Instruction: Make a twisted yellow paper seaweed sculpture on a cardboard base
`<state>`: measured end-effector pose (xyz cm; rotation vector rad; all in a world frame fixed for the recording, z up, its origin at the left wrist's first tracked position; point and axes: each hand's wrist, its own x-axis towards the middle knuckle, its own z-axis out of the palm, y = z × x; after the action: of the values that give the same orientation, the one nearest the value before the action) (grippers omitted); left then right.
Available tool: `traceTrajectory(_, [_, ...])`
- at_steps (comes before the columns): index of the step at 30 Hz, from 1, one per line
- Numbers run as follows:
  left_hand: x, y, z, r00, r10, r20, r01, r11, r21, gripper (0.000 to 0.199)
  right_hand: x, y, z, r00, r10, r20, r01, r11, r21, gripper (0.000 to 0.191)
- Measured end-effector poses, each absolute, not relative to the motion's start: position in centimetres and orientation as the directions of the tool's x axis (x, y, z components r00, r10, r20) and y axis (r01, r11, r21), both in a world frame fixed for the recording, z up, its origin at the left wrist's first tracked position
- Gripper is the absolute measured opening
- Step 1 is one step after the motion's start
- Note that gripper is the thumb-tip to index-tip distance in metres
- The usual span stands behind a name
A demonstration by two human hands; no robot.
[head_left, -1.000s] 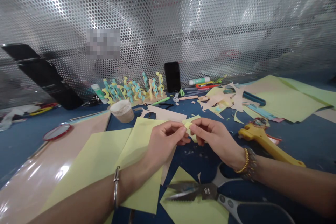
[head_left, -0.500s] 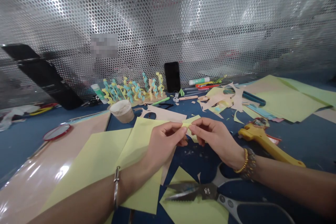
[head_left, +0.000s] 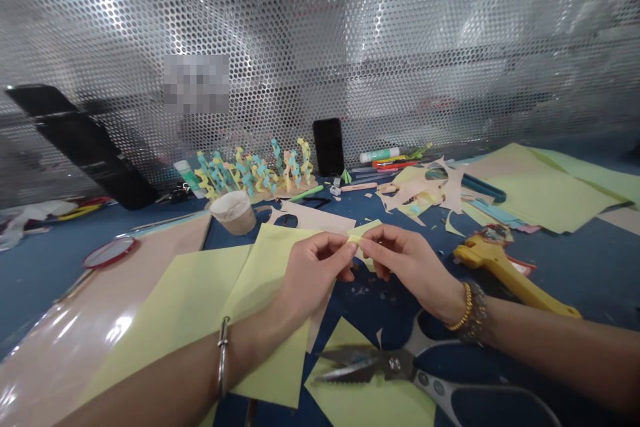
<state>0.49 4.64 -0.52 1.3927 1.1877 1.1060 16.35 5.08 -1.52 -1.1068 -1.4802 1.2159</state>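
Observation:
My left hand (head_left: 315, 273) and my right hand (head_left: 405, 260) meet in the middle of the view. Their fingertips pinch a small pale yellow paper strip (head_left: 355, 239) from both sides. Under my left wrist lies a pale yellow paper sheet (head_left: 265, 267), overlapping a second sheet (head_left: 185, 307). Just below my right hand rest large kitchen scissors (head_left: 395, 363) with serrated blades, closed on a yellow paper piece (head_left: 360, 393). A yellow rotary cutter (head_left: 500, 270) lies to the right of my right hand.
Everything lies on a blue cutting mat (head_left: 575, 290) before a perforated metal screen (head_left: 400, 47). Further back stand a blue-and-yellow paper sculpture (head_left: 250, 173), a black phone (head_left: 329, 147), and a paper cup (head_left: 233, 212). Paper offcuts (head_left: 420, 187) and stacked sheets (head_left: 550, 187) lie right.
My hands have moved slightly closer together, and the fingers keep hold of the small yellow strip. The strip looks a little more pinched or folded. The objects on the table have not moved.

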Motion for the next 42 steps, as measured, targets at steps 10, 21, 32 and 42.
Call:
traceTrajectory(10, [0.47, 4.47, -0.34, 0.123, 0.992, -0.018, 0.028, 0.015, 0.999, 0.015, 16.44, 5.11, -1.78, -0.187, 0.977, 0.101, 0.07, 0.116, -0.991, 0.021])
traceTrajectory(21, [0.3, 4.73, -0.69, 0.101, 0.991, 0.084, 0.108, -0.095, 0.99, 0.013, 16.38, 5.11, -1.52, -0.229, 0.971, 0.069, 0.091, 0.092, -0.992, 0.025])
traceTrajectory(32, [0.41, 4.54, -0.53, 0.115, 0.993, 0.022, 0.079, -0.031, 0.996, 0.015, 16.41, 5.19, -1.77, -0.195, 0.977, 0.084, 0.097, 0.104, -0.99, 0.024])
traceTrajectory(42, [0.41, 4.58, -0.38, 0.078, 0.997, 0.02, 0.086, -0.026, 0.996, 0.015, 16.48, 5.04, -1.7, -0.193, 0.979, 0.066, 0.056, 0.079, -0.995, 0.023])
